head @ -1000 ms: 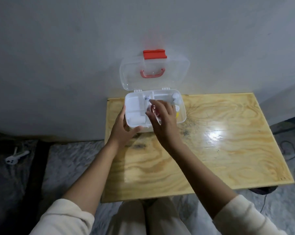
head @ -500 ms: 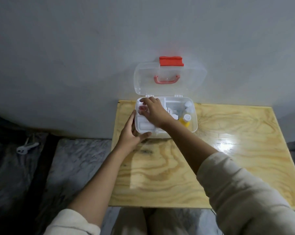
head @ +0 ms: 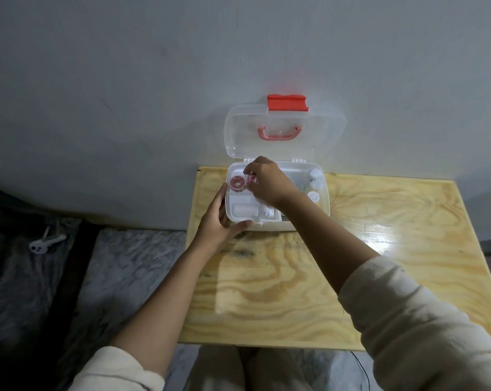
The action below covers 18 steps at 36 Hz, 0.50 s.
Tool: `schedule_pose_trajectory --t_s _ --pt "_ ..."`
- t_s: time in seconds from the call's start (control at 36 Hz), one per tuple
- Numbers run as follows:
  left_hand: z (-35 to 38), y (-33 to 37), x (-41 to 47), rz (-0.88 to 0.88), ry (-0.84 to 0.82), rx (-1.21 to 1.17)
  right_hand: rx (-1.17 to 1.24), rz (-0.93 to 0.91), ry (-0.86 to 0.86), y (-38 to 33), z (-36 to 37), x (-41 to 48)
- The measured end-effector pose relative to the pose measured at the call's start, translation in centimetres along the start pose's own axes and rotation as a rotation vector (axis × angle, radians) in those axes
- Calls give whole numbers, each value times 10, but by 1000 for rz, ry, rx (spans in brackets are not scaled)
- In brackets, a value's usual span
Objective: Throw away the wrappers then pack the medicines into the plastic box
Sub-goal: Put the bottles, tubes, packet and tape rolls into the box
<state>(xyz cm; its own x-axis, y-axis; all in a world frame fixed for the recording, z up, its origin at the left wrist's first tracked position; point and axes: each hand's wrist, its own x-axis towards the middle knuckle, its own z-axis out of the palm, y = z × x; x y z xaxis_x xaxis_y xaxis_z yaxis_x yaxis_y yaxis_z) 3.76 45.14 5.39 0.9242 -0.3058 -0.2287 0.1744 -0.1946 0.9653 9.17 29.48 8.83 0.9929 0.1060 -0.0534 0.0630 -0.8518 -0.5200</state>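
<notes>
A clear plastic box (head: 322, 213) stands open at the table's back left, its lid (head: 323, 131) with red latch and handle leaning on the wall. My left hand (head: 220, 218) grips the box's front left corner. My right hand (head: 267, 180) reaches into the back left compartment, fingers closed on a small red-and-white item (head: 251, 179). A red round tape roll (head: 236, 184) lies flat just left of it. White bottle caps (head: 315, 176) stand in the right part, and a white packet (head: 243, 210) lies in the front left compartment.
The wooden table (head: 351, 277) stands against a grey wall. To the left of the table is grey patterned bedding with a white plug (head: 39, 245) on it. My knees show below the table's front edge.
My right hand has gone from the box's middle to its back left compartment with the small red item. The red roll now lies uncovered there. The left hand has stayed on the box's corner.
</notes>
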Motion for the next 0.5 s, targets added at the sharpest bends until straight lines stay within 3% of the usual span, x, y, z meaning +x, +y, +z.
schedule_pose_trajectory --t_s 0.5 --pt "-1 -6 3 -5 2 -22 -118 -77 14 -6 -11 10"
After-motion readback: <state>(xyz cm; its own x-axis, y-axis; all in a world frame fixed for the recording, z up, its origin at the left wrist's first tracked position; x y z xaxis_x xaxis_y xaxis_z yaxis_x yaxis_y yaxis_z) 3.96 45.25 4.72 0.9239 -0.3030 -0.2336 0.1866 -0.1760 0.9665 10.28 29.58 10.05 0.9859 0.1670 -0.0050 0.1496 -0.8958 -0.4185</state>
